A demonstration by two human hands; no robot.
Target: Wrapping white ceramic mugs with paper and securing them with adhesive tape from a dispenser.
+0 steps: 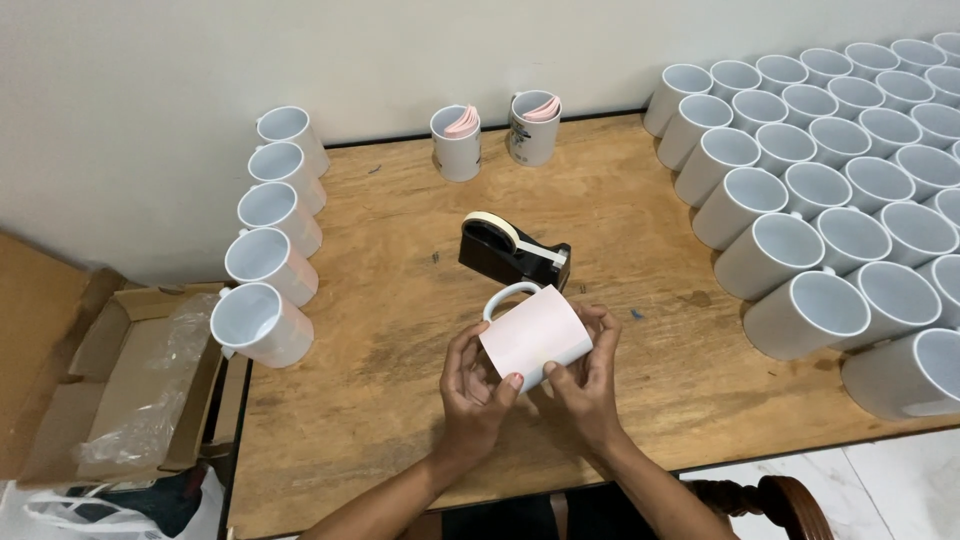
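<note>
A white mug [530,330] lies on its side in both my hands above the wooden table [400,330], its handle pointing away from me. A pale pink sheet of paper is wrapped around its body. My left hand [475,385] presses the paper's near edge with the thumb. My right hand [590,375] cups the mug from the right, fingers around its far side. Just beyond the mug stands a black tape dispenser [512,250] with a roll of pale tape.
A column of paper-wrapped white mugs [272,255] lines the table's left edge. Several rows of plain white mugs [830,200] fill the right side. Two mugs [495,135] holding rolled pink sheets stand by the wall. An open cardboard box [130,380] with plastic wrap sits lower left.
</note>
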